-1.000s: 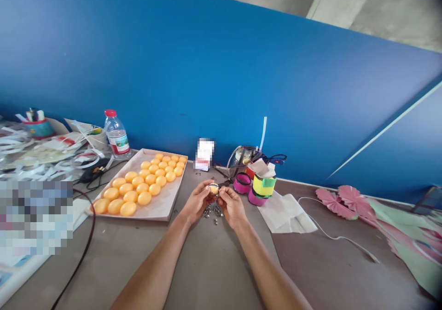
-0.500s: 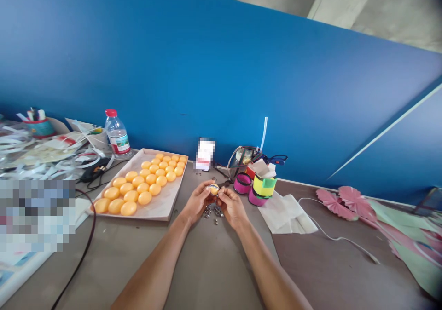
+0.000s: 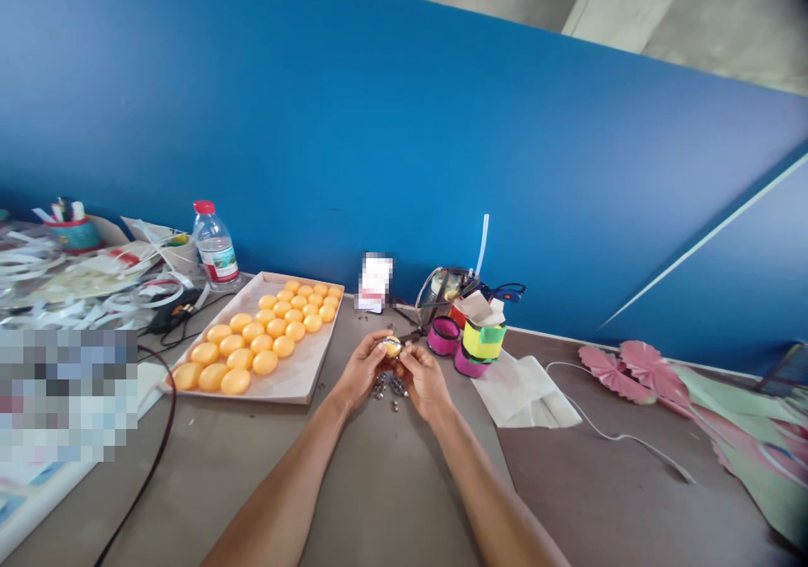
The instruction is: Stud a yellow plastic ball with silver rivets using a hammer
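Note:
Between my two hands is an orange ball (image 3: 392, 347) with a dark and silvery band across its front. My left hand (image 3: 364, 368) grips it from the left with closed fingers. From the right, the closed fingertips of my right hand (image 3: 424, 373) press on the same ball; whether they also pinch a small piece is too fine to make out. Below the hands, several small shiny metal pieces (image 3: 396, 386) lie in a loose pile on the table. To the left stands a shallow white tray (image 3: 309, 357) holding rows of orange balls (image 3: 265, 362).
Behind the hands stand a blurred-out phone-like screen (image 3: 374, 285), a purple tape ring (image 3: 443, 335) and a yellow roll (image 3: 483, 340). White paper (image 3: 527, 390) and a cable (image 3: 624, 437) lie right. A water bottle (image 3: 215, 247) stands behind the tray; a blue partition (image 3: 391, 129) closes the back.
Both hands stay almost in place around the ball. The ball and fingers have shifted only very slightly; nothing has been picked up or let go.

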{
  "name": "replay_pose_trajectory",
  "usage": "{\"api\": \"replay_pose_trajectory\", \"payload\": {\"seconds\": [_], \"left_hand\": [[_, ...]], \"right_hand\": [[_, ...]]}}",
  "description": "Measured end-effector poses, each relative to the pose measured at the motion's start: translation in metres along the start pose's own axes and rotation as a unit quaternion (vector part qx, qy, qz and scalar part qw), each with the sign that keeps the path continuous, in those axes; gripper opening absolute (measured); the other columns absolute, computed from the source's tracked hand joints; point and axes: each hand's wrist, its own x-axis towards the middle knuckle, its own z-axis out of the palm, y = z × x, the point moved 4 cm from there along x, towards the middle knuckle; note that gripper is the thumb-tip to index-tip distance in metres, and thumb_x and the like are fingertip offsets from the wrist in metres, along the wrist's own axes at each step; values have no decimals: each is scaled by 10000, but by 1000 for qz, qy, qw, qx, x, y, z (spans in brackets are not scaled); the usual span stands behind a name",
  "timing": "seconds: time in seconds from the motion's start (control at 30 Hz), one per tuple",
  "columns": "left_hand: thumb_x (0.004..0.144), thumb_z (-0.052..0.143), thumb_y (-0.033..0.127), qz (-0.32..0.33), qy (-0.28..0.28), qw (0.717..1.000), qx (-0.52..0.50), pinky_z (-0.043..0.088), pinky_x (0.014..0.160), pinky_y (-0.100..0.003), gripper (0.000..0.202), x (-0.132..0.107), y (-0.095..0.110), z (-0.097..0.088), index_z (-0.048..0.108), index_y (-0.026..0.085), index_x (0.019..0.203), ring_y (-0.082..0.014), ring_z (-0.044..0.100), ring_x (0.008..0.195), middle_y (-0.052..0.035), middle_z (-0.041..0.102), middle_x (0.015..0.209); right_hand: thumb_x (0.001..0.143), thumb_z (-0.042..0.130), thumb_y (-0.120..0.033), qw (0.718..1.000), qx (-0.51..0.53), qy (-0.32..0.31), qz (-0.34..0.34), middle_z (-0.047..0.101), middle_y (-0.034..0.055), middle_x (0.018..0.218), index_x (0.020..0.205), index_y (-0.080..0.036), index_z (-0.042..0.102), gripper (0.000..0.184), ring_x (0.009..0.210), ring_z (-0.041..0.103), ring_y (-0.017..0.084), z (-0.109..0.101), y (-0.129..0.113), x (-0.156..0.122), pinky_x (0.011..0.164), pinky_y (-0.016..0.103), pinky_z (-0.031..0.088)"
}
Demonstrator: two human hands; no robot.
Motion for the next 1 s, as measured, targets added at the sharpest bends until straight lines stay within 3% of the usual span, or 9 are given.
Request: {"api": "replay_pose_trajectory", "payload": {"seconds": [0.3, 0.57, 0.67, 0.77, 0.87, 0.93, 1.0], "left_hand": [[718, 628, 304, 9, 13, 997, 74, 459, 675, -266, 340, -1, -1, -2, 571, 171, 1025, -138, 576, 712, -61, 617, 907], [733, 625, 310, -31, 29, 994, -99, 449, 652, -262, 330, -1, -2, 3, 565, 174, 1028, -122, 569, 663, -48, 626, 827], [733, 628, 310, -47, 29, 992, -117, 454, 653, -269, 338, -1, 0, 1, 559, 178, 1036, -128, 578, 667, -50, 627, 820], [741, 619, 317, -48, 32, 990, -126, 459, 654, -274, 341, 0, 2, -1, 550, 186, 1048, -125, 583, 659, -62, 632, 862], [749, 610, 309, -42, 36, 989, -141, 464, 655, -275, 344, 1, 6, -4, 537, 195, 1065, -124, 586, 656, -67, 634, 886], [753, 604, 306, -41, 36, 987, -151, 465, 646, -272, 352, 1, 7, -5, 528, 197, 1080, -124, 585, 656, -69, 633, 892], [759, 594, 315, -41, 36, 986, -160, 466, 635, -268, 356, 1, 8, -5, 525, 198, 1088, -124, 583, 655, -73, 633, 897]], "right_hand": [[585, 677, -293, 999, 36, 37, 6, 477, -68, 469, 609, -189, 495, 211, 470, 418, 84, -2, 9, 2, 523, 223, 333], [642, 655, -349, 996, 90, -12, 9, 503, -44, 620, 673, -196, 503, 218, 479, 406, 72, 0, -2, 1, 525, 238, 365], [644, 645, -354, 998, 41, 23, -32, 495, -44, 607, 671, -198, 507, 210, 461, 377, 69, -6, -5, 2, 477, 222, 317], [667, 610, -353, 991, -88, 67, -77, 474, -51, 550, 675, -201, 529, 173, 453, 365, 82, -12, -6, 3, 465, 223, 293], [717, 542, -308, 944, -281, 86, -152, 558, -5, 648, 751, -199, 566, 117, 582, 482, 135, -14, -14, 0, 575, 255, 378], [747, 493, -256, 879, -417, 95, -208, 599, 56, 809, 814, -185, 577, 129, 747, 536, 176, -14, -22, -3, 698, 287, 402], [762, 461, -208, 800, -546, 113, -222, 589, 103, 932, 904, -171, 578, 187, 877, 536, 207, -16, -27, -5, 773, 317, 386]]}}
